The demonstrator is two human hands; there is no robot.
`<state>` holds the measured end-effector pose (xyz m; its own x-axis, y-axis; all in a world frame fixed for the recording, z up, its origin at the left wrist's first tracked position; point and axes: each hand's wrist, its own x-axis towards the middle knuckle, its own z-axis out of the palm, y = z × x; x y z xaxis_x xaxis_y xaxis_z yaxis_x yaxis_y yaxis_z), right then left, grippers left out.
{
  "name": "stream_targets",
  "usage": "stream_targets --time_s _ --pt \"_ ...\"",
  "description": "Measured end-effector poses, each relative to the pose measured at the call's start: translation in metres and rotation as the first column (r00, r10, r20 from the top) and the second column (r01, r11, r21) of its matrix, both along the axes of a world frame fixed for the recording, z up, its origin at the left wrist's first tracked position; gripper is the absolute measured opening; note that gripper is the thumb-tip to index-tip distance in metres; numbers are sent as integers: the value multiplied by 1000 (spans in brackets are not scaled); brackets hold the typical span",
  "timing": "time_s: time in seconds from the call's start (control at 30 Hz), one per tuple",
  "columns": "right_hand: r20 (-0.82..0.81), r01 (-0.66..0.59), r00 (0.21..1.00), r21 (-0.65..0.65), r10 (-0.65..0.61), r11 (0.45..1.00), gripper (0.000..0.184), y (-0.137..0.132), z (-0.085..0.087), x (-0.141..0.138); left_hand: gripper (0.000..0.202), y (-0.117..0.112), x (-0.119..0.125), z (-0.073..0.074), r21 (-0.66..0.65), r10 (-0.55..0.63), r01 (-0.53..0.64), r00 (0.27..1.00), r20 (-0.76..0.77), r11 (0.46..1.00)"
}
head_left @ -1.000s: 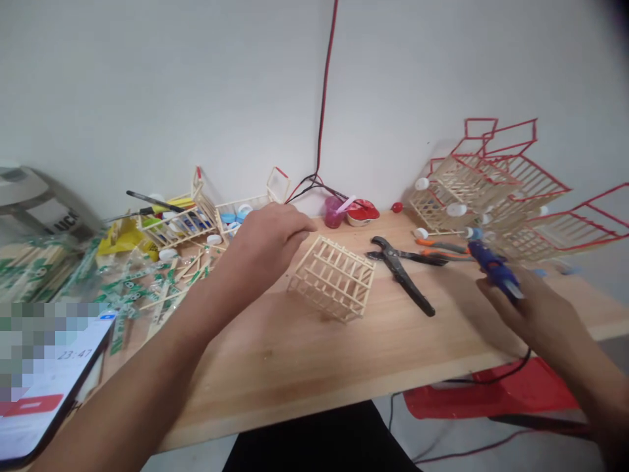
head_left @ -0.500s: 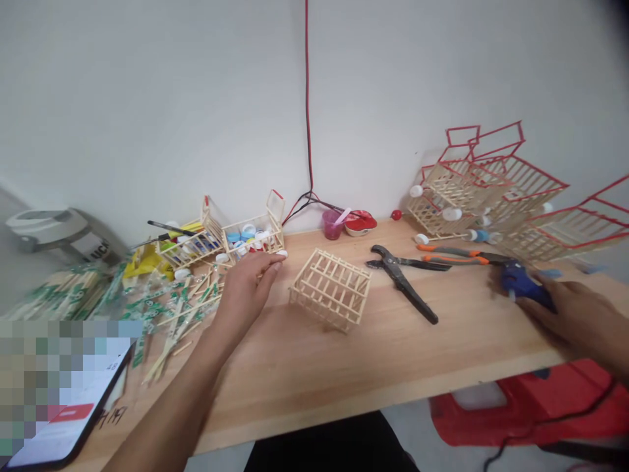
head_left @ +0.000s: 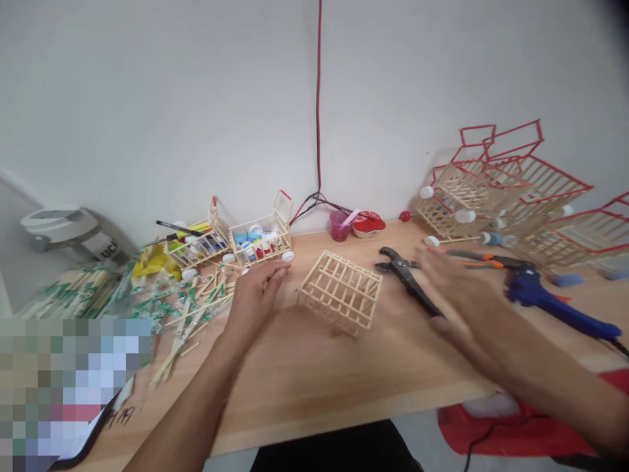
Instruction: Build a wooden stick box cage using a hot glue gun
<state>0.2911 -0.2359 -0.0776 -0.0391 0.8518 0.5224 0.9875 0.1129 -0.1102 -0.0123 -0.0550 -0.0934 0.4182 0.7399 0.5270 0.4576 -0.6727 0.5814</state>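
Observation:
My left hand (head_left: 255, 292) rests low over the wooden table (head_left: 314, 380), fingers loosely curled, beside a small stick cart holding bottle caps (head_left: 258, 239) and a scatter of wooden sticks (head_left: 196, 308). A bare stick cage (head_left: 341, 292) sits just right of it. My right hand (head_left: 455, 288) is blurred by motion, fingers spread, holding nothing, over the black pliers (head_left: 407, 278). The blue glue gun (head_left: 550, 301) lies on the table to its right.
Red-edged stick carts (head_left: 501, 190) stand stacked at the back right, orange-handled pliers (head_left: 472, 259) before them. A pink cup (head_left: 339, 226) and red lid sit by the wall under a red cable (head_left: 318, 98). A phone (head_left: 73, 419) lies front left, a red stool (head_left: 515, 426) below.
My right hand has let go of the blue glue gun, which now lies on the table, and has swept left toward the black pliers. My left hand has barely moved.

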Motion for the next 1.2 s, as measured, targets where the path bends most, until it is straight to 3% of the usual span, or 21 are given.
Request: stream_targets --time_s 0.07,0.17,0.43,0.9,1.2 --pt "68 -223 971 -92 229 971 70 13 2 -35 25 -1 -1 0 12 2 -2 1000 -6 1000" --pt "123 -329 926 -197 356 924 81 28 0 -57 23 -2 -3 1 43 12 -12 1000 -18 999" --pt "121 -369 903 -271 412 889 83 42 -2 -62 20 -4 -5 5 89 13 -7 998 -68 996" --pt "106 -357 915 -244 390 902 88 42 -13 -66 22 -2 -4 2 75 5 1 997 -78 997" --pt "-51 -404 913 -236 404 884 74 42 1 -60 25 -4 -4 5 38 11 -9 998 -63 999"
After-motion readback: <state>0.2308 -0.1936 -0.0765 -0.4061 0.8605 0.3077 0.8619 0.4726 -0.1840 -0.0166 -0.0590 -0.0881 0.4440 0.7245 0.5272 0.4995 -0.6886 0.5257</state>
